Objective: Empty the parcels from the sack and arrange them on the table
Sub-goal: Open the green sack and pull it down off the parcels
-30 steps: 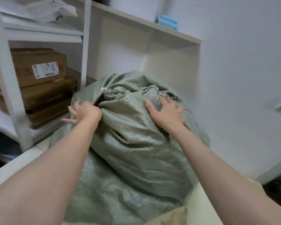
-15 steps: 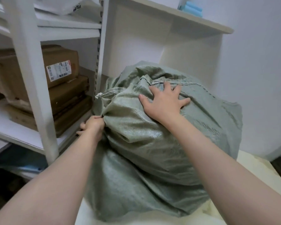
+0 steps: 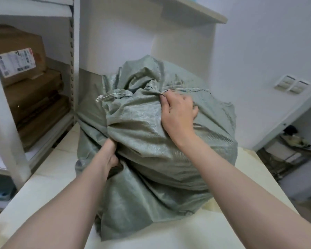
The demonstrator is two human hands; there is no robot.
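- The cream bench (image 3: 43, 203) runs from the near edge toward the far wall. Both bare forearms reach out over it.
- A grey-green woven sack (image 3: 151, 177) lies on the bench in the middle of the view. It is bulging and creased, and its fabric hides whatever fills it.
- The left hand (image 3: 112, 156) is low on the sack's left flank, curled into a deep fold of fabric that it grips. Its fingertips are buried in the fold.
- The right hand (image 3: 178, 112) is higher and farther, on top of the sack. Its fingers are bent and pinch the fabric just below the stitched hem (image 3: 118, 95).
- The sack's long axis runs away from the person. Its closed bottom is nearest, and its hemmed mouth is at the far, raised end, with a small dark gap showing behind the hem.
- At left, just beside the bench, stands a white shelf rack (image 3: 74, 51). It holds stacked cardboard boxes (image 3: 32, 97), and the top box bears a shipping label (image 3: 14, 62).
- Behind the sack is a white wall under a high shelf (image 3: 196, 13). Two wall sockets (image 3: 291, 84) sit to the right.
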